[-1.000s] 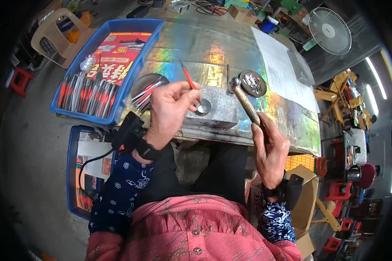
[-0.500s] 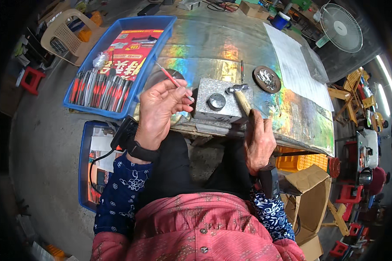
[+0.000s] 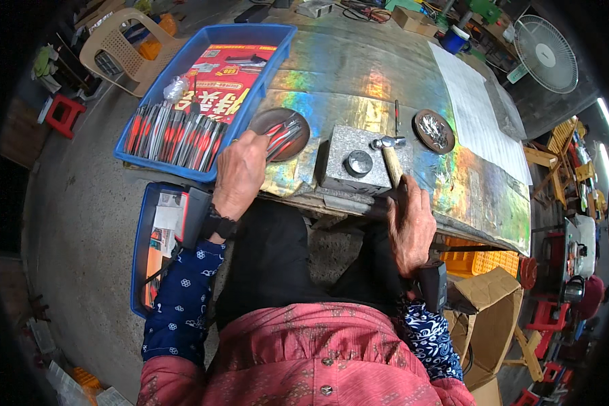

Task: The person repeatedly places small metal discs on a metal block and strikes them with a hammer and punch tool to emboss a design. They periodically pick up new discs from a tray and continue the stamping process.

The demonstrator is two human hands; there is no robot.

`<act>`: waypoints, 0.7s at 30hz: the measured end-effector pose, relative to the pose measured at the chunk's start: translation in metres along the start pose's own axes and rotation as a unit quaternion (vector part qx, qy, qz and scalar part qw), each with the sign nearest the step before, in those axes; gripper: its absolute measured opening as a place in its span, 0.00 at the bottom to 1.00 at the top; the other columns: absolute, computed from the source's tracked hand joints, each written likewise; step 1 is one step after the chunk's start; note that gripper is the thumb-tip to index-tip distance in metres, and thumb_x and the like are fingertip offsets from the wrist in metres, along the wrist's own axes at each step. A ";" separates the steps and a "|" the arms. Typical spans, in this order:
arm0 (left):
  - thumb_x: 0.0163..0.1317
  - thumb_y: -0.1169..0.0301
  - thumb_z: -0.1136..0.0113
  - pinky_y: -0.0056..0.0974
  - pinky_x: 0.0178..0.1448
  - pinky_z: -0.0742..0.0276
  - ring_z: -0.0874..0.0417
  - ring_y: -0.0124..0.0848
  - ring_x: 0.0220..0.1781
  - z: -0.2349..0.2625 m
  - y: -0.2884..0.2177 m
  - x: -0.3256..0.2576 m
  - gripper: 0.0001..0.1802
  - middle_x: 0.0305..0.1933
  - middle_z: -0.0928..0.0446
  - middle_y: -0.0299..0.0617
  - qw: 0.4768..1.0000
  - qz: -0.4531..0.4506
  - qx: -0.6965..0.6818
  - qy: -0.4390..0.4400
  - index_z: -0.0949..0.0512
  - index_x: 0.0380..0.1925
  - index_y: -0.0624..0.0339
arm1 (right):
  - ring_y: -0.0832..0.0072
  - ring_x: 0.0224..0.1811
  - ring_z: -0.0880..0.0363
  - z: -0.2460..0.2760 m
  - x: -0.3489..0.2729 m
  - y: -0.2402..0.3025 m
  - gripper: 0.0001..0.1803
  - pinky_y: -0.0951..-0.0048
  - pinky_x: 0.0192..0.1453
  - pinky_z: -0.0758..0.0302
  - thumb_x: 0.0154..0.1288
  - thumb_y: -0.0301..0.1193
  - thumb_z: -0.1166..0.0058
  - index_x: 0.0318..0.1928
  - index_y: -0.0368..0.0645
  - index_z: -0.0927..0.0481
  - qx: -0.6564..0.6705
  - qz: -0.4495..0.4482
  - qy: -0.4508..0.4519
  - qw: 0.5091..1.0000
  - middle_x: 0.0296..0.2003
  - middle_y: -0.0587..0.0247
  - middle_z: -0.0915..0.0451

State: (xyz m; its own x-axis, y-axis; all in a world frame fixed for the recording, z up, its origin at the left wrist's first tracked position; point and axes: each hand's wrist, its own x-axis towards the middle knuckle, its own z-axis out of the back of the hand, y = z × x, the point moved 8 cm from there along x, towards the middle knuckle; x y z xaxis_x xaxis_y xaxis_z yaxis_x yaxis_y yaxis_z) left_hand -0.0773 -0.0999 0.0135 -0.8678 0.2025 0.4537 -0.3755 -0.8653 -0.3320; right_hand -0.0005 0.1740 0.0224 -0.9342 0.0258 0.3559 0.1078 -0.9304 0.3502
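On the far left of my table (image 3: 358,61), which is covered with a shiny rainbow-coloured foil, stands a blue tray (image 3: 262,81) with rows of small red-handled tools (image 3: 176,132) and a red printed card (image 3: 233,84). Just right of it is a round dark dish (image 3: 279,133) with a few more of these thin pieces in it. My left hand (image 3: 239,172) lies at the near edge of this dish, the fingers bent down toward the pieces; I cannot tell whether it is already closed on one or only touches them. The pieces look light, thin and stiff, and a little slippery, so I think it is best to pinch one near the red end with the fingertips. Further right sits a grey stone block (image 3: 354,161) with a round metal socket in its top. It looks heavy and should not slide. My right hand (image 3: 410,227) is clamped around the wooden handle of a small hammer (image 3: 390,152), whose metal head rests on the block's far right corner. The hammer is head-heavy, so the grip low on the handle seems right. Beyond it lies a second round dish (image 3: 434,131) with small metal parts, and then a long white sheet (image 3: 477,115).
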 end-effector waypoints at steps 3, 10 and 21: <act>0.57 0.79 0.45 0.48 0.38 0.24 0.20 0.51 0.38 -0.010 -0.001 0.000 0.08 0.35 0.24 0.50 0.998 -0.007 0.052 0.016 0.22 0.38 0.64 | 0.46 0.40 0.23 0.000 0.000 0.000 0.27 0.53 0.38 0.24 0.64 0.29 0.44 0.62 0.43 0.34 -0.001 0.006 0.000 1.000 0.43 0.46 0.28; 0.55 0.79 0.46 0.48 0.38 0.22 0.19 0.48 0.39 -0.023 -0.004 0.001 0.04 0.35 0.26 0.49 0.988 -0.031 0.141 0.049 0.24 0.32 0.64 | 0.46 0.40 0.23 0.000 -0.001 0.000 0.28 0.52 0.38 0.24 0.63 0.28 0.43 0.63 0.43 0.34 0.010 0.015 -0.008 1.000 0.43 0.46 0.28; 0.55 0.78 0.44 0.46 0.33 0.23 0.19 0.46 0.32 0.026 -0.001 -0.005 0.06 0.31 0.26 0.46 0.995 -0.020 0.064 -0.075 0.22 0.33 0.59 | 0.44 0.41 0.24 0.001 -0.001 0.002 0.27 0.52 0.40 0.25 0.64 0.27 0.44 0.63 0.43 0.34 0.029 0.011 -0.005 0.999 0.44 0.45 0.28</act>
State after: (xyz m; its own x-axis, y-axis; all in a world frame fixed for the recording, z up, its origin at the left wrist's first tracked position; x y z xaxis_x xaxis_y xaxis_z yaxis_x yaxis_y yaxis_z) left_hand -0.0641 -0.1118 0.0332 -0.7908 0.1755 0.5864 -0.3561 -0.9111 -0.2076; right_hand 0.0008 0.1730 0.0237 -0.9278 0.0094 0.3729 0.1486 -0.9077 0.3925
